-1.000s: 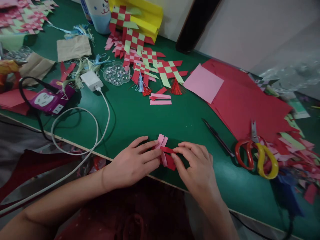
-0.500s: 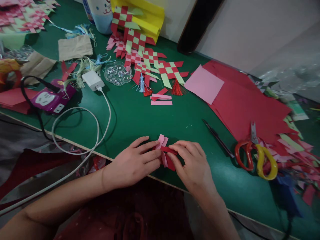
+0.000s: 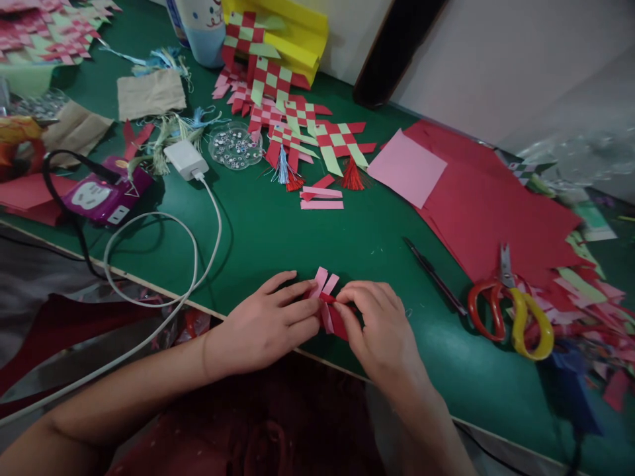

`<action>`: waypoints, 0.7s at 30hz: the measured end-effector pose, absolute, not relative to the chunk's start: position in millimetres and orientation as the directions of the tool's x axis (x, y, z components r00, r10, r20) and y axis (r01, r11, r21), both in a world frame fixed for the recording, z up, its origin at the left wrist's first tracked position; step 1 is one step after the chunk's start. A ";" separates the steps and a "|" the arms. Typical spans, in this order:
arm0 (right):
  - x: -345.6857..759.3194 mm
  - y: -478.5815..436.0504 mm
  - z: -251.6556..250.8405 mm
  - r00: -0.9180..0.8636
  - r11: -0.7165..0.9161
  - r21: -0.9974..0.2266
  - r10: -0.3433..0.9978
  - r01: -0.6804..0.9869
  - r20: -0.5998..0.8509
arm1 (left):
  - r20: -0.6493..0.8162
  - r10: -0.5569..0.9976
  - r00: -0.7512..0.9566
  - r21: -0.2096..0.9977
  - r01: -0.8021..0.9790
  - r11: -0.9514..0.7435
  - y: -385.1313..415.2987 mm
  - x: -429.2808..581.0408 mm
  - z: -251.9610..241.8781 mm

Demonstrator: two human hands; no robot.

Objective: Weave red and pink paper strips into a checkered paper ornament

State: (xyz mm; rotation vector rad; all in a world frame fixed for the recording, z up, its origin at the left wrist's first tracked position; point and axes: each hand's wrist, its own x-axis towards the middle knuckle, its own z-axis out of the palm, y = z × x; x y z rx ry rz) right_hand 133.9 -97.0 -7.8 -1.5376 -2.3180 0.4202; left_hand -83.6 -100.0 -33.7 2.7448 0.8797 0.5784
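Note:
At the near edge of the green table (image 3: 307, 238), my left hand (image 3: 268, 327) lies on a small piece of crossed pink and red paper strips (image 3: 327, 304), its fingers pressing the strips down from the left. My right hand (image 3: 381, 330) pinches a red strip of the same piece from the right. Both hands meet over the strips, and most of the red part is hidden under my fingers.
Finished woven red-and-green paper pieces (image 3: 297, 122) with tassels lie at the back. Loose pink strips (image 3: 321, 198), a tray of googly eyes (image 3: 235, 144), a white charger and cable (image 3: 186, 160), a black pen (image 3: 434, 276), red-and-yellow scissors (image 3: 516, 311) and red and pink paper sheets (image 3: 476, 198) surround the hands.
My right hand has slid left along the red strip, closer to my left hand. The pink strip ends have spread slightly apart.

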 end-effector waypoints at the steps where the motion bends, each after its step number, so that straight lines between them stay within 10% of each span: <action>1: 134.2 -97.4 -8.3 -0.374 0.386 -0.412 0.920 0.825 0.115 | 0.306 0.592 0.746 0.301 0.514 -0.803 -99.9 -83.6 -33.8; 11: 133.5 -94.7 -7.7 -0.411 0.461 -0.322 0.887 0.827 0.212 | 0.313 0.590 0.744 0.301 0.512 -0.805 -99.3 -83.7 -32.1; 21: 125.0 -90.3 1.4 -0.284 0.307 -0.521 0.950 0.796 0.126 | 0.298 0.587 0.753 0.297 0.512 -0.806 -99.7 -84.8 -31.7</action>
